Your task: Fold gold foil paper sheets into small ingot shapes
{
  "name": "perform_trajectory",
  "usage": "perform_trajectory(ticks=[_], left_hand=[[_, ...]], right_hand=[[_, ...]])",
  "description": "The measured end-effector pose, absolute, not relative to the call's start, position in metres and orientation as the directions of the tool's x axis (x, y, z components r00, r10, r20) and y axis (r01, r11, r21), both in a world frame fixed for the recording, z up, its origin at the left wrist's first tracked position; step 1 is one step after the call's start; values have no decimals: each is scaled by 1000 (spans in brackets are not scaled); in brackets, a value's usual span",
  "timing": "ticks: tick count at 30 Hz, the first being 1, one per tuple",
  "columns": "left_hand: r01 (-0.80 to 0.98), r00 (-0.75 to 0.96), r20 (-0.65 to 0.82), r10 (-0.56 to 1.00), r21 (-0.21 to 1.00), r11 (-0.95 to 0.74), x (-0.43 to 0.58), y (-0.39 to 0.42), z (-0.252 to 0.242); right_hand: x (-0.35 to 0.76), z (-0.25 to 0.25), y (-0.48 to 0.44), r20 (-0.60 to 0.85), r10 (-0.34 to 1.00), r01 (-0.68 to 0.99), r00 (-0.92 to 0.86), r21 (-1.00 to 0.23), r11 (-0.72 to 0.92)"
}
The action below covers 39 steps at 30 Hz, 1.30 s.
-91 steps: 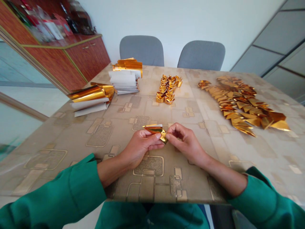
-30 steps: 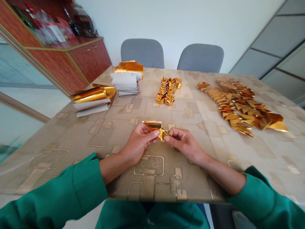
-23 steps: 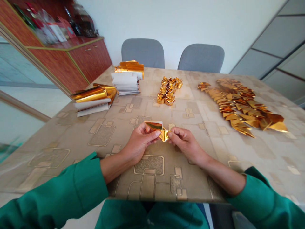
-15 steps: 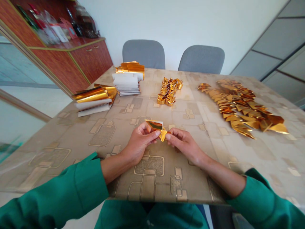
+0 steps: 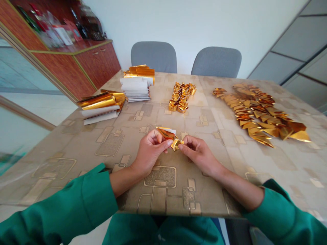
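A piece of gold foil paper (image 5: 167,133), partly folded, is held between my two hands above the near middle of the table. My left hand (image 5: 152,148) grips its left part, with the thumb pressed on the front. At the creased right end, my right hand (image 5: 198,152) pinches the foil between thumb and fingers. The white back of the paper shows along the upper edge. My fingertips hide part of the folds.
Stacked foil paper (image 5: 135,89) and a second, fanned pile (image 5: 102,105) lie at the back left. Folded gold pieces (image 5: 180,98) stand in rows at the middle back. Long overlapping rows of gold pieces (image 5: 260,115) spread over the right. Two grey chairs (image 5: 153,56) are behind the table (image 5: 107,177).
The right end of the foil has turned and is more crumpled between my fingertips. My hands have stayed in nearly the same place.
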<state>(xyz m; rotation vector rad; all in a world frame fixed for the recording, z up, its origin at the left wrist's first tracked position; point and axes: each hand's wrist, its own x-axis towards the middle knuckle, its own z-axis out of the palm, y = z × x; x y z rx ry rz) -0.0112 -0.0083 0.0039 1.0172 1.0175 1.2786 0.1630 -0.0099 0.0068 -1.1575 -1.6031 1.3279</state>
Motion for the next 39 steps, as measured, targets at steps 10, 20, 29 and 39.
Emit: perform_trajectory(ticks=[10, 20, 29, 39], left_hand=[[-218, 35, 18, 999, 976, -10, -10, -7, 7], [-220, 58, 31, 998, 975, -18, -7, -11, 2], [-142, 72, 34, 997, 990, -24, -12, -9, 2], [259, 246, 350, 904, 875, -409, -21, -5, -3]], right_hand=[[164, 9, -9, -81, 929, 100, -361, -994, -47], [154, -2, -11, -13, 934, 219, -357, -973, 70], [163, 7, -9, -47, 921, 170, -386, -985, 21], [169, 9, -6, -142, 916, 119, -375, -987, -104]])
